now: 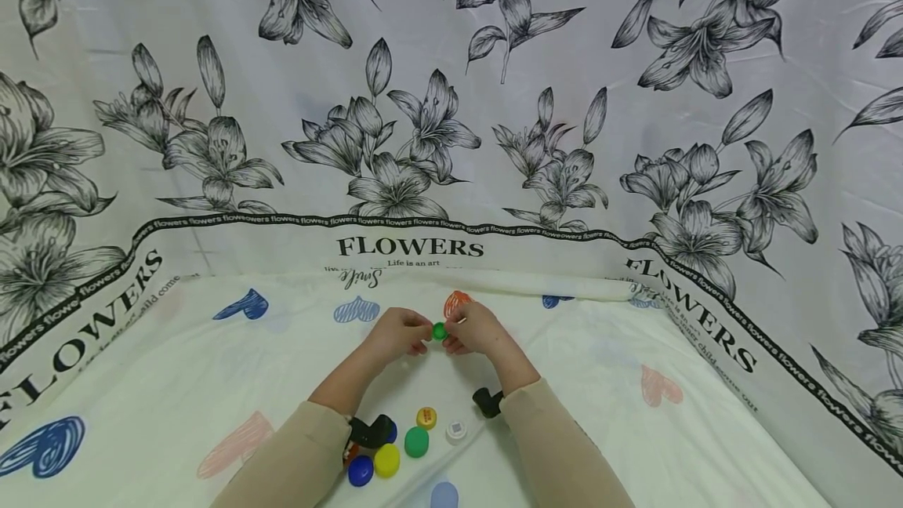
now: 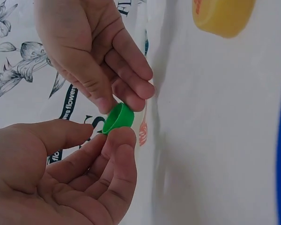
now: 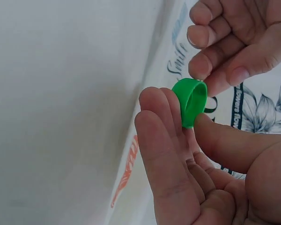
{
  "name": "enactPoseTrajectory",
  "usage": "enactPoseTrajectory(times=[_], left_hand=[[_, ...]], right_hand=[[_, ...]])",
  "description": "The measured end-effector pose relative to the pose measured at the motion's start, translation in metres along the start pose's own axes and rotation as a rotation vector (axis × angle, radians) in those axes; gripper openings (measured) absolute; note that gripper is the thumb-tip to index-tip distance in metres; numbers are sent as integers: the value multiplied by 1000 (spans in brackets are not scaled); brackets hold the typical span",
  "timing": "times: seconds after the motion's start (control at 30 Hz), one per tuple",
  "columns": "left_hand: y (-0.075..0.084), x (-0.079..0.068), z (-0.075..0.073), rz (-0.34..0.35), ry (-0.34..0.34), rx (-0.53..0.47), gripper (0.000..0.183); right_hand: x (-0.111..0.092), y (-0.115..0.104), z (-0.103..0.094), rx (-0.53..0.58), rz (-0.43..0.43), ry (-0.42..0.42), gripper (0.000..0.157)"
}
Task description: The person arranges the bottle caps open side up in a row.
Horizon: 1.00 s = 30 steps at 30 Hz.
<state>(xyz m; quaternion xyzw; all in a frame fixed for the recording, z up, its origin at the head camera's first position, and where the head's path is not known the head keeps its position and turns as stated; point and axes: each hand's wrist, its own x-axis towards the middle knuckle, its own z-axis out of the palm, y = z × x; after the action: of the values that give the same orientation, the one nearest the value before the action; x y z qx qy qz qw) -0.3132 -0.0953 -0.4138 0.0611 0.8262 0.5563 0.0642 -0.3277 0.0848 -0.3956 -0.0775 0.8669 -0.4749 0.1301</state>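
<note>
A small green bottle cap (image 1: 440, 331) is held up between both hands, over the far part of the cloth. My right hand (image 1: 481, 329) pinches the cap (image 3: 193, 101) between thumb and fingers; its hollow side shows in both wrist views. From the other side, my left hand (image 1: 395, 333) reaches to it, fingertips right at the rim. In the left wrist view the left thumb (image 2: 75, 133) stands a little apart from the cap, the fingers loosely bent. In the right wrist view the left fingers (image 3: 201, 65) lie close beside the rim.
Nearer me on the white cloth (image 1: 296, 382) lie a gold cap (image 1: 426, 418), a white cap (image 1: 456, 432), a green cap (image 1: 416, 441), a yellow cap (image 1: 386, 461) and a blue cap (image 1: 360, 470). The left sleeve (image 1: 296, 453) partly hides others. Behind stands a flower-printed curtain (image 1: 515, 249).
</note>
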Motion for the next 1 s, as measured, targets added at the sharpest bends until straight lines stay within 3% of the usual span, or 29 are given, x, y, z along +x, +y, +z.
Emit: enactPoseTrajectory(times=[0.33, 0.6, 0.8, 1.0], left_hand=[[5, -2, 2, -36, -38, 53, 22], [7, -5, 2, -102, -105, 93, 29], [4, -5, 2, -96, -116, 94, 31], [2, -6, -4, -89, -116, 111, 36]], right_hand=[[1, 4, 0, -28, 15, -38, 21], [0, 3, 1, -68, 2, -51, 19], [-2, 3, 0, -97, 5, -66, 21], [-2, 3, 0, -121, 17, -89, 33]])
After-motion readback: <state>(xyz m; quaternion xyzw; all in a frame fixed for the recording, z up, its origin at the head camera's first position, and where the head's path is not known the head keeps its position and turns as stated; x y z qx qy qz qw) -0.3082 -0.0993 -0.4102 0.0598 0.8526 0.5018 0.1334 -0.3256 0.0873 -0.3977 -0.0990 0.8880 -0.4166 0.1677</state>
